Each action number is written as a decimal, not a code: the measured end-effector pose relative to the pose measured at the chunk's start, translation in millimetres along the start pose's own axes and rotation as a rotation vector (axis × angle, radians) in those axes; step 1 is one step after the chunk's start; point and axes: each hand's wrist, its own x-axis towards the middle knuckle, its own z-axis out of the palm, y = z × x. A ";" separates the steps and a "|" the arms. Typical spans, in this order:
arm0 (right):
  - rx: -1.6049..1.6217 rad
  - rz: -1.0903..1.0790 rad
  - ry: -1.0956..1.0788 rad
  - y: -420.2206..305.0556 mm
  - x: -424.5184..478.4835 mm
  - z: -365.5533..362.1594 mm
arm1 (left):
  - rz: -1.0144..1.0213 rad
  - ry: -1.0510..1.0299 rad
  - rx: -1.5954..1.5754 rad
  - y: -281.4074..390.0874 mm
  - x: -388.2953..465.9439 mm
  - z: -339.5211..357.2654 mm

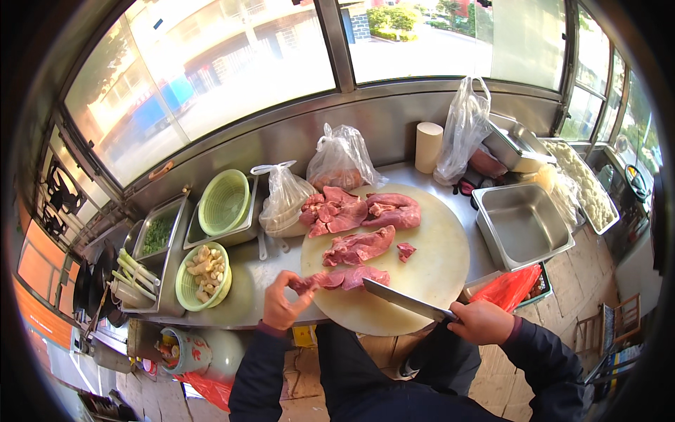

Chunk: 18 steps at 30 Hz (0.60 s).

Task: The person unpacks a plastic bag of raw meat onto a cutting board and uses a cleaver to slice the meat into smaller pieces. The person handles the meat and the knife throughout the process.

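A round pale cutting board (437, 253) lies at the front of the steel counter, with several pieces of raw red meat on it. My left hand (285, 303) pinches the left end of the nearest meat strip (348, 278) between thumb and fingers. In my right hand (481, 320) is the handle of a cleaver (403, 300), whose blade points left, its tip at the strip's right end. Behind that strip lies a longer meat piece (359, 247), with a small meat chunk (406, 251) to its right. Two larger pieces (337, 211), (395, 210) rest side by side towards the board's back.
Left of the board stand a green basket of ginger (203, 277), an empty green basket (224, 203) and tied plastic bags (285, 200). An empty steel pan (522, 227) is at the right, near a red plastic bag (509, 289). A beige cylinder (428, 147) stands behind the board.
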 end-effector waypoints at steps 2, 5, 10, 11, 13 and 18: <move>0.013 0.000 0.059 1.2 -5.3 9.8 | -0.035 0.054 -0.049 -2.3 12.2 -2.5; 0.062 -0.008 0.151 -6.0 -11.1 15.6 | -0.059 0.035 -0.030 8.3 32.8 1.8; 0.150 0.026 0.173 0.3 -28.7 24.9 | 0.049 -0.108 0.075 42.2 72.2 37.2; 0.175 0.036 0.181 1.6 -33.5 27.1 | 0.080 -0.129 0.091 46.9 80.2 45.3; 0.210 0.074 0.203 4.1 -44.2 29.4 | 0.104 -0.206 0.089 64.6 96.2 59.8; 0.370 0.186 0.291 19.1 -70.3 45.3 | 0.134 -0.329 0.127 84.7 124.8 109.9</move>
